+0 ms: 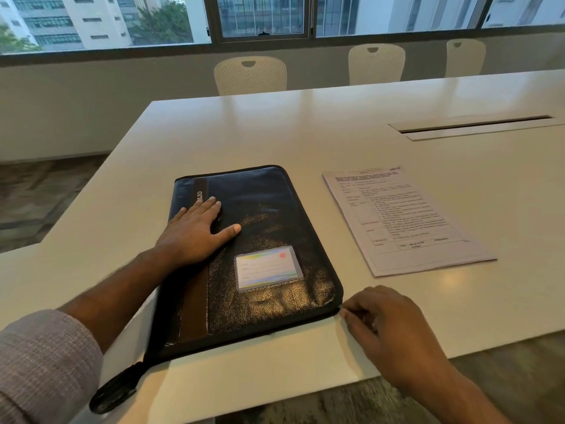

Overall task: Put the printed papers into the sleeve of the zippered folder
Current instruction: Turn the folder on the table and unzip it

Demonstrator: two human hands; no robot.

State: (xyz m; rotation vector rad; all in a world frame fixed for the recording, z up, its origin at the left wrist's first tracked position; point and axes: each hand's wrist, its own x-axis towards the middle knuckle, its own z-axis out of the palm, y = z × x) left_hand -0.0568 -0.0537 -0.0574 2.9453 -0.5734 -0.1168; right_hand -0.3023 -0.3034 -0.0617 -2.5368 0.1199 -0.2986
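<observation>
Left hand (195,231) flat, fingers spread, on closed zippered folder (269,240). Right hand (388,325) pinches zipper at near-right corner. Printed papers (403,221) apart, right; bare table (275,133) beyond.

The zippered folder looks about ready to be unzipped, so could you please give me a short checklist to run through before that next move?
1. Zippered folder lies flat on the table: ok.
2. Left hand presses flat on the cover to steady it: ok.
3. Right hand has its fingers at the near right corner, on the zipper pull: cannot tell, the pull is too small to see.
4. Folder zipped shut all round: cannot tell.
5. Printed papers lie beside the folder, apart from it: ok.
</observation>
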